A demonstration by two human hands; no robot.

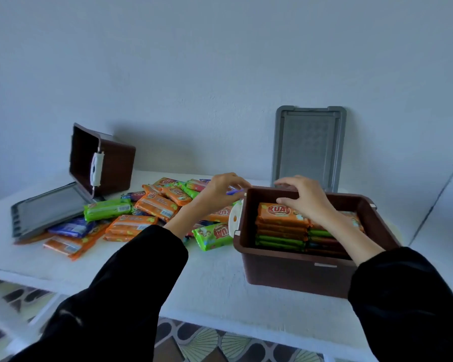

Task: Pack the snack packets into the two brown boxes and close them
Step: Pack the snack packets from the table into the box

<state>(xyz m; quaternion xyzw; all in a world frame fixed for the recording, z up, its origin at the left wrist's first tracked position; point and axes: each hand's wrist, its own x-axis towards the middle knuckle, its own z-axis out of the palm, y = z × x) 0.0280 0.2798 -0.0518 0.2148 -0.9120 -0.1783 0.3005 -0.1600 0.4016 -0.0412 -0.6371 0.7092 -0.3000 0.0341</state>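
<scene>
White table (215,283), right hand (304,202) over packets (280,218) in brown box (298,273)

left hand (221,189) reached forward with fingers curled; right hand (302,201) was held palm-down, fingers loosely spread.

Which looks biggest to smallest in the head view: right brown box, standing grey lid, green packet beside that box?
1. brown box (nearer camera, so its lead is unsure)
2. grey lid
3. green packet
</scene>
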